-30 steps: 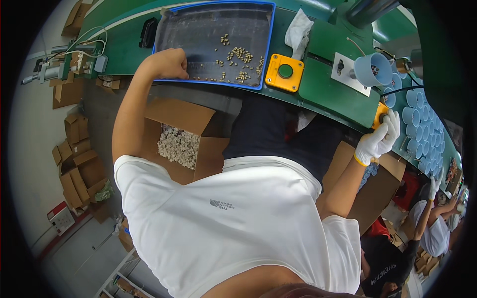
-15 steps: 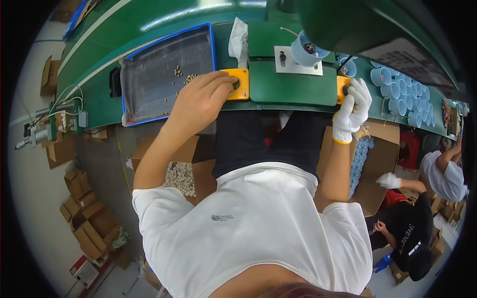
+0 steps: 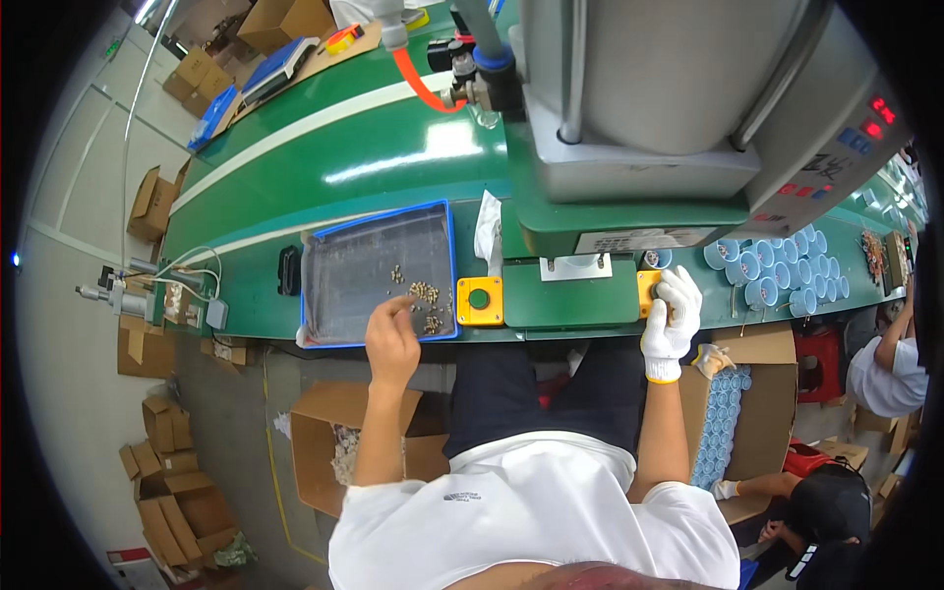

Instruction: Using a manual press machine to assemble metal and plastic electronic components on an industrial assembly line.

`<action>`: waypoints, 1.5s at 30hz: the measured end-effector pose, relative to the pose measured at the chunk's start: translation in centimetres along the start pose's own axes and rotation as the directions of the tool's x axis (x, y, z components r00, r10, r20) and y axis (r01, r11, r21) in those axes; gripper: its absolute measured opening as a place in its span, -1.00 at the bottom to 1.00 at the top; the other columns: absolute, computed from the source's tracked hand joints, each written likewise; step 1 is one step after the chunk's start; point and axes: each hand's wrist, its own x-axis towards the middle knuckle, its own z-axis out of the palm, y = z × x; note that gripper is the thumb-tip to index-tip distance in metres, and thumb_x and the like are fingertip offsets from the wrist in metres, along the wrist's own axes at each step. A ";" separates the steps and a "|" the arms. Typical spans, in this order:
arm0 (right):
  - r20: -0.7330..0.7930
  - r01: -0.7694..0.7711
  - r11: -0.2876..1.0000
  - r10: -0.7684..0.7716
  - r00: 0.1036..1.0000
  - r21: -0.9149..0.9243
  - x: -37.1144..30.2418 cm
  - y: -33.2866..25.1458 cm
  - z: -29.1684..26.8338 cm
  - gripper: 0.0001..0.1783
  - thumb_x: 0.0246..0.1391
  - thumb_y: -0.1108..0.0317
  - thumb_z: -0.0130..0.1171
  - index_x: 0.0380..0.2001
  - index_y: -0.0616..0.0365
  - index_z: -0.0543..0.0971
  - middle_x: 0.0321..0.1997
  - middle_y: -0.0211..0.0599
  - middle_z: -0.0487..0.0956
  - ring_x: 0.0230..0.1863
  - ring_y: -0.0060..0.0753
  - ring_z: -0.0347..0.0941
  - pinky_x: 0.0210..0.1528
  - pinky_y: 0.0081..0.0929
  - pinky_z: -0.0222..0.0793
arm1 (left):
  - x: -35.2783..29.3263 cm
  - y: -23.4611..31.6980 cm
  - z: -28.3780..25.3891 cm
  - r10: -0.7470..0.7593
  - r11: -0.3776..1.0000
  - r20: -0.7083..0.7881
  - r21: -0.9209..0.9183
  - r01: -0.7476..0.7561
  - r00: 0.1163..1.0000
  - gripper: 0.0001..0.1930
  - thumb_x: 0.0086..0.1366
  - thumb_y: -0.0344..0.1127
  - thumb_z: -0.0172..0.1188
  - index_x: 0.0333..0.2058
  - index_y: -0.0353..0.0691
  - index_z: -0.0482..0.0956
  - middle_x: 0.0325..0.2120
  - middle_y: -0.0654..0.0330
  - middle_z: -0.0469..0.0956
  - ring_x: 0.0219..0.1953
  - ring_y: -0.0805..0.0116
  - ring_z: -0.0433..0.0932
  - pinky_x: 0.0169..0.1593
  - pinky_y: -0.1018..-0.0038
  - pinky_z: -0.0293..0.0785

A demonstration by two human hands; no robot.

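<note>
My bare left hand [image 3: 393, 342] hangs over the near right part of a blue-rimmed tray [image 3: 344, 261]. Its fingers are bent together beside small brass-coloured parts [image 3: 425, 291]; whether a part is between them is too small to see. My white-gloved right hand [image 3: 673, 313] is closed at the right yellow push-button box [image 3: 647, 292], fingers curled over its edge. To the left, another yellow box with a green push button [image 3: 479, 298] is untouched. Between the boxes is a green press base [image 3: 570, 305] with a metal plate [image 3: 553, 268], partly hidden under the press head [image 3: 639, 187].
Several light-blue cups [image 3: 759, 293] crowd the bench at right; one cup [image 3: 657, 259] stands behind my right hand. A crumpled white cloth [image 3: 488, 231] lies beside the tray. Open cartons [image 3: 320, 442] flank my legs, and a co-worker [image 3: 821, 501] is at lower right.
My left hand has left the left push button and moved left over the tray. My right hand stays at its box. The view has shifted, showing more of the press and far bench.
</note>
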 end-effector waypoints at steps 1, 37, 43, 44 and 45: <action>-0.009 -0.012 1.000 0.012 1.000 0.011 0.0 -0.1 0.4 -0.79 0.18 0.49 0.27 -0.10 0.17 0.68 0.15 -0.06 0.74 0.29 0.23 0.59 0.43 0.03 0.43 | -0.8 -1.4 -0.4 -0.054 0.996 -0.043 0.064 0.057 0.998 -0.91 0.55 -0.48 0.12 -0.11 -0.33 0.60 -0.21 0.00 0.73 -0.17 -0.12 0.69 -0.01 0.08 0.58; 0.043 -0.182 0.956 0.177 0.983 0.232 6.0 -7.2 1.8 -0.41 -0.03 0.33 0.55 0.12 0.19 0.65 0.11 0.04 0.71 0.09 0.08 0.68 0.19 -0.08 0.59 | 4.2 -4.9 0.3 -0.302 0.952 0.244 0.123 0.280 0.922 -0.80 0.64 -0.31 0.18 -0.13 -0.35 0.60 -0.51 0.11 0.60 -0.48 0.35 0.52 -0.32 0.33 0.46; 0.264 -0.368 0.793 0.267 0.927 0.486 12.2 -10.2 5.1 -0.47 -0.03 0.33 0.52 0.05 0.16 0.63 -0.44 -0.22 0.68 -0.43 -0.22 0.67 -0.22 -0.32 0.64 | 3.5 -4.7 0.2 -0.294 0.954 0.233 0.137 0.268 0.927 -0.80 0.63 -0.32 0.19 -0.14 -0.36 0.60 -0.52 0.11 0.57 -0.49 0.36 0.48 -0.33 0.34 0.44; 0.110 -0.129 0.870 0.087 0.990 0.475 12.3 -9.6 4.9 -0.54 -0.02 0.37 0.49 -0.01 0.18 0.64 -0.48 -0.24 0.66 -0.44 -0.22 0.65 -0.24 -0.35 0.62 | 3.3 -4.9 0.2 -0.302 0.950 0.222 0.156 0.272 0.927 -0.81 0.63 -0.32 0.20 -0.14 -0.37 0.60 -0.53 0.11 0.56 -0.49 0.36 0.47 -0.34 0.35 0.43; 0.041 -0.104 0.879 0.096 0.995 0.466 11.7 -8.6 3.9 -0.65 -0.06 0.47 0.45 -0.13 0.20 0.66 -0.39 -0.21 0.68 -0.43 -0.24 0.64 -0.26 -0.39 0.60 | 3.2 -5.0 0.1 -0.304 0.949 0.222 0.158 0.274 0.926 -0.81 0.63 -0.32 0.20 -0.14 -0.37 0.60 -0.53 0.11 0.56 -0.49 0.36 0.47 -0.34 0.35 0.43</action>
